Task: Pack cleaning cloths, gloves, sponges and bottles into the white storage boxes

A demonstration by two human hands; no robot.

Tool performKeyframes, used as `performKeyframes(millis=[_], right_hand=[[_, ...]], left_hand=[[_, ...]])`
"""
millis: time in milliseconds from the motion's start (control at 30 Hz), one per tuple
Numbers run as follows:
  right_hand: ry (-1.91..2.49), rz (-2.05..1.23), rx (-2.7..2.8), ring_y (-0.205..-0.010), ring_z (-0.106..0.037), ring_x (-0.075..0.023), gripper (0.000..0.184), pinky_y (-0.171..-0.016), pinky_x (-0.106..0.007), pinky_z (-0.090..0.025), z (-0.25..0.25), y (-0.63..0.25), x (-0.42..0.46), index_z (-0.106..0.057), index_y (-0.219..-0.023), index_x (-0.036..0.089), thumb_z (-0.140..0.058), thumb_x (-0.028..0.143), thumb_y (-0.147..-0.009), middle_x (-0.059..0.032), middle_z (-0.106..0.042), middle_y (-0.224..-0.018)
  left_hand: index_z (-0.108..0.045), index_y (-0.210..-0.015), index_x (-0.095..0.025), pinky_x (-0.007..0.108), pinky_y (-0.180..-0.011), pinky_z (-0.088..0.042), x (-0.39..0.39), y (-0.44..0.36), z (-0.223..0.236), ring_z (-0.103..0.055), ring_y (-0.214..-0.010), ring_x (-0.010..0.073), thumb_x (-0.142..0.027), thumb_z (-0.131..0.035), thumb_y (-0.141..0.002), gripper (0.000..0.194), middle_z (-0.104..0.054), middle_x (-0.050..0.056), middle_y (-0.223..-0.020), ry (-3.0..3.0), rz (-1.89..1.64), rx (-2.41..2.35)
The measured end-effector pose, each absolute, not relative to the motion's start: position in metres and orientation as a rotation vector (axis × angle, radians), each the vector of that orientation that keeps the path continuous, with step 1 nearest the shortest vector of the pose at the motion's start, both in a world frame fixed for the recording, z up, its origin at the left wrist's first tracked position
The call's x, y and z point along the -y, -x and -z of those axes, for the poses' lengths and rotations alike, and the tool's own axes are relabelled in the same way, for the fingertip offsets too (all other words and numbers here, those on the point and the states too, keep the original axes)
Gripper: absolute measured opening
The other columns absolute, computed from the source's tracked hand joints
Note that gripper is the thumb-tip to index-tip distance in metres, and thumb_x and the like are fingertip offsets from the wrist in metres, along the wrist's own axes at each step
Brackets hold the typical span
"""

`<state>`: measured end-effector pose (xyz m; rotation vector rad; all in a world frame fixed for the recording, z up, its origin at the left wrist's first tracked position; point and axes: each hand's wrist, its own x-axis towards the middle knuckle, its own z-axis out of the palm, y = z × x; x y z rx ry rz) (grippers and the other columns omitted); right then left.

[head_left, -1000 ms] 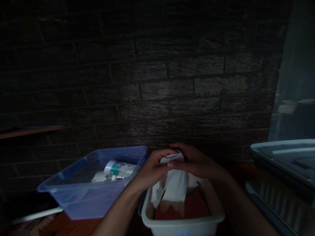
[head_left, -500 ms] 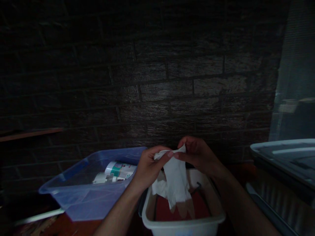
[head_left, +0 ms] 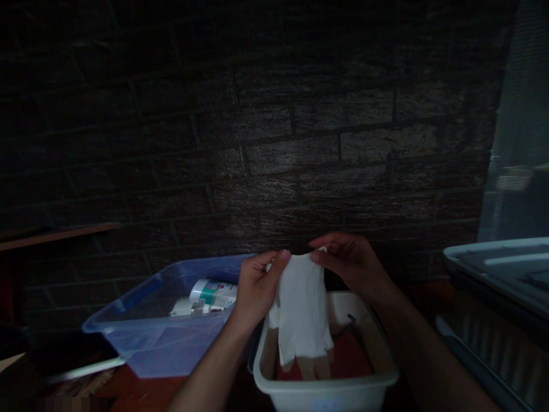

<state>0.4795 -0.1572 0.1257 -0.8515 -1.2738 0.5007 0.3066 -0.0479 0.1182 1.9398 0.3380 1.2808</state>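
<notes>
A white glove with tan fingertips (head_left: 302,306) hangs fingers down, its cuff stretched flat between both hands. My left hand (head_left: 259,286) pinches the cuff's left side, thumb on the near face. At the other corner, my right hand (head_left: 349,260) holds the cuff between thumb and fingers. Below the glove stands a white tub (head_left: 326,389), whose rim surrounds a red item (head_left: 349,357) and a small dark hook-shaped piece (head_left: 350,321). The glove hides part of the tub's inside.
To the left is a translucent blue bin (head_left: 167,343) holding a white and green labelled container (head_left: 212,293). A grey lidded box (head_left: 506,269) stands at the right. Behind everything rises a dark brick wall (head_left: 274,143); a wooden shelf edge (head_left: 60,234) juts in at left.
The bunched glove has been spread out, so it now hangs flat. My hands have moved apart along its cuff, the right one slightly up. The view has shifted slightly.
</notes>
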Motion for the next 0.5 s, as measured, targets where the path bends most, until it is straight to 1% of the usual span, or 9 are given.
performKeyframes(millis=[67, 100, 167, 233, 333, 400, 500], right_hand=[[0.829, -0.576, 1.346, -0.079, -0.069, -0.0166, 0.034, -0.074, -0.032, -0.055, -0.1239, -0.4790, 0.1569, -0.077, -0.109, 0.025, -0.085, 0.030, -0.076, -0.0017, -0.078, -0.093], [0.827, -0.608, 1.389, -0.084, -0.071, -0.0179, 0.035, -0.078, -0.034, -0.056, -0.1226, -0.4790, 0.1562, -0.077, -0.110, 0.026, -0.085, 0.032, -0.077, -0.0028, -0.078, -0.098], [0.851, -0.622, 1.454, -0.090, -0.071, -0.0200, 0.030, -0.082, -0.036, -0.056, -0.1198, -0.4801, 0.1544, -0.079, -0.106, 0.025, -0.083, 0.035, -0.079, -0.0043, -0.079, -0.103], [0.901, -0.579, 1.483, -0.087, -0.071, -0.0203, 0.023, -0.079, -0.036, -0.055, -0.1177, -0.4824, 0.1529, -0.080, -0.100, 0.024, -0.081, 0.038, -0.081, -0.0047, -0.079, -0.098], [0.949, -0.481, 1.465, -0.077, -0.068, -0.0187, 0.019, -0.073, -0.033, -0.053, -0.1180, -0.4856, 0.1525, -0.081, -0.092, 0.022, -0.078, 0.039, -0.085, -0.0042, -0.078, -0.086], [0.969, -0.435, 1.424, -0.073, -0.067, -0.0176, 0.020, -0.070, -0.031, -0.052, -0.1199, -0.4858, 0.1536, -0.079, -0.088, 0.020, -0.075, 0.040, -0.087, -0.0038, -0.076, -0.082], [1.028, -0.409, 1.425, -0.070, -0.065, -0.0168, 0.021, -0.064, -0.029, -0.050, -0.1224, -0.4829, 0.1566, -0.077, -0.088, 0.019, -0.073, 0.040, -0.089, -0.0032, -0.074, -0.079]], left_hand=[[-0.081, -0.085, -0.020, 0.026, -0.074, -0.050, 0.0500, -0.3066, -0.1196, -0.068, -0.080, 0.0194, -0.037, -0.064, -0.094, 0.026, -0.077, 0.002, -0.082, -1.975, -1.299, -0.315], [-0.082, -0.085, -0.020, 0.026, -0.076, -0.050, 0.0512, -0.3067, -0.1203, -0.069, -0.082, 0.0202, -0.035, -0.065, -0.093, 0.025, -0.078, 0.002, -0.082, -1.992, -1.304, -0.305], [-0.082, -0.084, -0.019, 0.026, -0.074, -0.050, 0.0532, -0.3066, -0.1212, -0.068, -0.081, 0.0201, -0.034, -0.065, -0.093, 0.024, -0.077, 0.002, -0.080, -2.026, -1.303, -0.306], [-0.081, -0.080, -0.019, 0.024, -0.066, -0.047, 0.0539, -0.3061, -0.1210, -0.065, -0.072, 0.0171, -0.035, -0.065, -0.092, 0.026, -0.076, 0.001, -0.075, -2.043, -1.307, -0.336], [-0.076, -0.069, -0.017, 0.021, -0.053, -0.038, 0.0528, -0.3054, -0.1191, -0.053, -0.057, 0.0119, -0.040, -0.065, -0.092, 0.035, -0.066, -0.001, -0.062, -1.997, -1.292, -0.391], [-0.072, -0.064, -0.016, 0.021, -0.050, -0.034, 0.0520, -0.3058, -0.1174, -0.048, -0.053, 0.0107, -0.043, -0.064, -0.092, 0.039, -0.061, -0.002, -0.057, -1.958, -1.275, -0.405], [-0.071, -0.064, -0.017, 0.021, -0.051, -0.036, 0.0521, -0.3080, -0.1155, -0.048, -0.054, 0.0109, -0.043, -0.063, -0.093, 0.040, -0.060, -0.002, -0.057, -1.960, -1.251, -0.380]])
